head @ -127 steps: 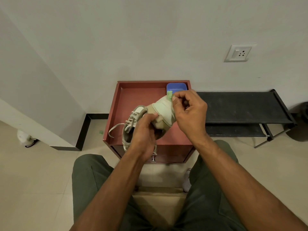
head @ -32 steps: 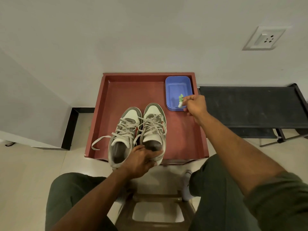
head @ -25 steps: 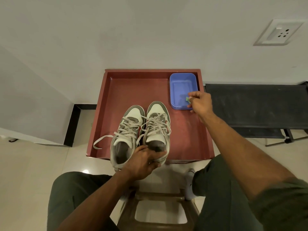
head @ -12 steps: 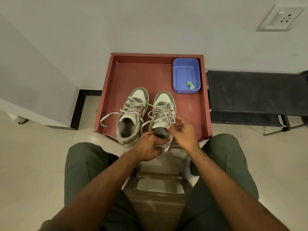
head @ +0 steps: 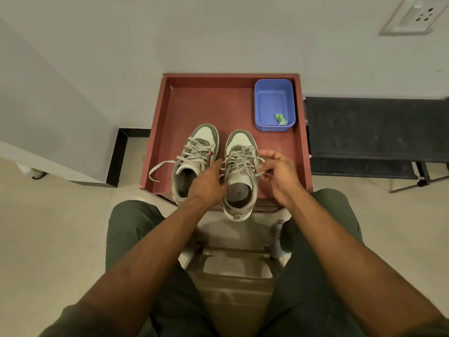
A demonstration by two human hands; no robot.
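You are at the start of lacing up the grey-and-white canvas sneaker (head: 240, 144) standing right of centre on the red-brown wooden tray top (head: 155, 132), its heel overhanging the near edge. Your right hand (head: 279, 171) pinches a strand of the pale grey flat laces (head: 239, 159) between curled fingers. Your left hand (head: 209, 186) lies between this shoe and its matching twin (head: 194, 156), forefinger stretched to the laces; whether it grips one I cannot tell. Next, I judge, you need both lace ends drawn taut before crossing them. Half a second ago both hands sat lower, at the shoe's collar, and a little before that your right hand was at the blue plastic tub (head: 272, 100) in the tray's upper right corner, where the green scrap (head: 280, 118) now lies.
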